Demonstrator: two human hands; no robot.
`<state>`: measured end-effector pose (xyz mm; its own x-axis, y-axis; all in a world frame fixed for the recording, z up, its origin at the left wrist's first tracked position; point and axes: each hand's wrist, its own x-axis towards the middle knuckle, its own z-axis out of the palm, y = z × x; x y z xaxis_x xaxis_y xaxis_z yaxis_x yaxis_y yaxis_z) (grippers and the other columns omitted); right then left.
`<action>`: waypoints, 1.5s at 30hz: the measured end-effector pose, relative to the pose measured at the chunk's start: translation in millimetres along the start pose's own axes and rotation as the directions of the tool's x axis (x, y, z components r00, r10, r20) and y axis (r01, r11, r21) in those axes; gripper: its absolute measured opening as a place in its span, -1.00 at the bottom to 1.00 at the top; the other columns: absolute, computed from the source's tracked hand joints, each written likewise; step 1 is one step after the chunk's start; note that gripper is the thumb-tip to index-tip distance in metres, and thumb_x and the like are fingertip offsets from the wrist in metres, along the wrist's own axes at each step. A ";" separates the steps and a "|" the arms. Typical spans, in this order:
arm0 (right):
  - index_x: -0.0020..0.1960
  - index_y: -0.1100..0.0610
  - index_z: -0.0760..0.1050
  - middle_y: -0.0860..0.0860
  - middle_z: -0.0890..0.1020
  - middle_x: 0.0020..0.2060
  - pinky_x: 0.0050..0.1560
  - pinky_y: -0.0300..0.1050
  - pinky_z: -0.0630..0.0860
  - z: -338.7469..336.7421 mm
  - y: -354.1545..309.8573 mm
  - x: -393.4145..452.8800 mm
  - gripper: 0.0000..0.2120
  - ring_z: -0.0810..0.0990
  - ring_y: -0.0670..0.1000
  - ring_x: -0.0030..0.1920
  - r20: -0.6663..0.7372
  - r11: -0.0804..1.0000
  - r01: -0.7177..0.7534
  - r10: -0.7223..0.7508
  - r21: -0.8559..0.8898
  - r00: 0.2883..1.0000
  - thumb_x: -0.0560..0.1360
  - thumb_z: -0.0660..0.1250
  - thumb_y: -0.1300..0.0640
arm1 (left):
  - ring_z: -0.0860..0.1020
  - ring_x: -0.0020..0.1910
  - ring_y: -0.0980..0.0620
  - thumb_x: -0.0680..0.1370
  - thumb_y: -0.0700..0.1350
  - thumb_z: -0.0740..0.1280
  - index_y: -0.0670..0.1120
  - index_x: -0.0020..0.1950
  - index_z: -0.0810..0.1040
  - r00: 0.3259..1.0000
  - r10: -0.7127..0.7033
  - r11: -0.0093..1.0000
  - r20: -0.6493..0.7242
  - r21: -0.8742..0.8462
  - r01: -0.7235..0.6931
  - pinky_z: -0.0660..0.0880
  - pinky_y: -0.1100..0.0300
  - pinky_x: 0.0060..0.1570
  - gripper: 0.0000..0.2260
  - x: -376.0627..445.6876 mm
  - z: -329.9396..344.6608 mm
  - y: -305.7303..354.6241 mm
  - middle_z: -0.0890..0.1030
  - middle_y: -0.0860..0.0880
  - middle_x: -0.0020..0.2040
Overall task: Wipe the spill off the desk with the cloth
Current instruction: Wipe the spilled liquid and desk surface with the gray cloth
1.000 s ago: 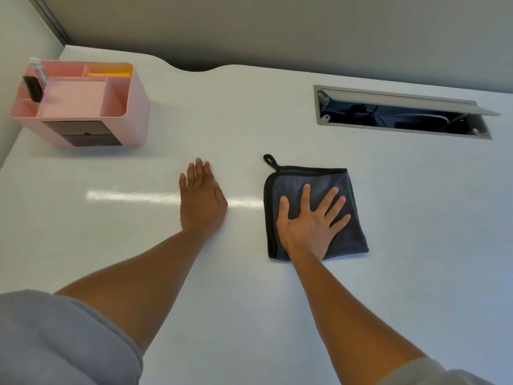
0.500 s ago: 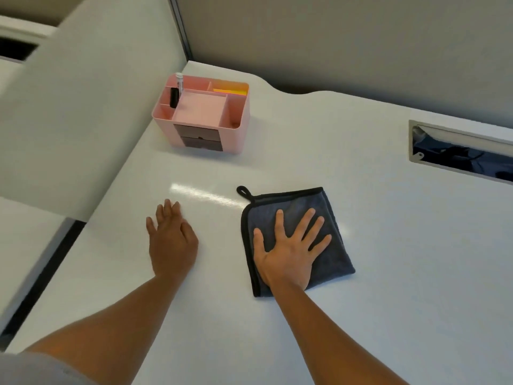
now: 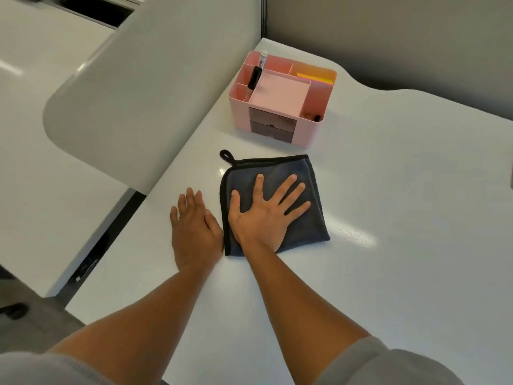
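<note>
A folded dark grey cloth (image 3: 305,232) with a black hem and a small hanging loop lies flat on the white desk (image 3: 388,245). My right hand (image 3: 266,215) presses down on it with the fingers spread straight. Flat on the bare desk just left of the cloth lies my left hand (image 3: 194,232), fingers together, its edge almost touching the cloth's hem. I cannot make out any spill on the desk surface; only light glare shows.
A pink desk organiser (image 3: 280,107) with a pen, sticky notes and two dark drawers stands just beyond the cloth. A grey partition panel (image 3: 144,101) runs along the desk's left edge, with a gap to the floor below it.
The right hand has slid the cloth to the left, closer to the organiser and to my left hand. The view has swung left too, so the cable slot at the right is out of sight.
</note>
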<state>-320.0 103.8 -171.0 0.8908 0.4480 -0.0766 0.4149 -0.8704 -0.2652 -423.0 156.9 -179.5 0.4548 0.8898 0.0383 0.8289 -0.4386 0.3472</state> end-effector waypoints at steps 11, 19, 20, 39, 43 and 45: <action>0.56 -0.21 0.17 0.24 -0.08 0.61 0.49 0.44 -0.19 3.9 10.2 -33.5 -0.35 -0.21 0.31 0.59 0.017 0.986 0.164 -0.164 0.006 0.986 0.54 -0.09 -0.43 | 0.03 0.57 -0.05 0.60 -0.06 -0.06 -0.18 0.56 0.15 0.999 0.009 1.000 0.041 -0.014 -0.009 -0.09 0.01 0.55 -0.48 6.8 -3.5 -7.3 0.14 -0.14 0.58; 0.52 -0.20 0.27 0.21 -0.02 0.61 0.52 0.41 -0.12 7.6 38.6 -92.2 -0.39 -0.15 0.26 0.61 -0.039 0.986 0.160 -0.158 0.041 0.987 0.54 0.03 -0.41 | -0.02 0.58 -0.05 0.65 -0.14 -0.02 -0.18 0.57 0.08 0.997 0.039 0.997 0.070 -0.073 -0.034 -0.14 0.01 0.55 -0.52 -0.2 -5.9 -12.2 0.09 -0.14 0.59; 0.52 -0.20 0.27 0.20 -0.02 0.62 0.52 0.39 -0.12 6.2 46.4 -91.9 -0.38 -0.15 0.24 0.61 -0.035 0.982 0.185 -0.184 0.040 0.982 0.54 0.02 -0.42 | -0.01 0.58 -0.07 0.65 -0.15 -0.01 -0.19 0.57 0.08 0.995 0.054 0.998 0.079 -0.049 -0.050 -0.15 -0.02 0.55 -0.52 -2.9 -5.7 -13.0 0.09 -0.15 0.59; 0.56 -0.23 0.14 0.09 -0.07 0.63 0.56 0.29 -0.18 -71.5 293.3 -41.6 -0.32 -0.17 0.15 0.62 -0.078 0.976 -0.217 0.214 -0.025 0.974 0.52 -0.13 -0.48 | 0.05 0.57 -0.10 0.63 -0.12 -0.02 -0.21 0.55 0.16 0.862 0.477 0.879 0.174 -0.105 -0.465 -0.09 -0.02 0.55 -0.52 -107.9 55.0 174.2 0.16 -0.17 0.57; 0.57 -0.22 0.12 0.10 -0.07 0.63 0.56 0.29 -0.18 -91.1 354.3 -39.9 -0.30 -0.16 0.14 0.62 -0.088 0.944 -0.330 0.327 -0.027 0.941 0.52 -0.15 -0.49 | 0.03 0.58 -0.05 0.63 -0.09 -0.05 -0.20 0.56 0.16 0.858 0.480 0.877 0.183 -0.109 -0.467 -0.09 0.02 0.55 -0.51 -110.1 59.8 175.0 0.15 -0.14 0.58; 0.57 -0.21 0.13 0.11 -0.06 0.63 0.56 0.29 -0.18 -96.0 370.9 -42.1 -0.29 -0.15 0.14 0.62 -0.096 0.927 -0.373 0.370 -0.019 0.924 0.52 -0.14 -0.49 | 0.04 0.58 -0.05 0.63 -0.10 -0.03 -0.20 0.55 0.18 0.860 0.481 0.877 0.172 -0.098 -0.471 -0.08 0.03 0.55 -0.52 -109.8 60.1 177.0 0.16 -0.15 0.57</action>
<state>-185.8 -257.5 -173.9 0.9944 0.0723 -0.0765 0.0558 -0.9784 -0.1989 -306.6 -26.1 -178.6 0.8458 0.5321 0.0388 0.4804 -0.7911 0.3786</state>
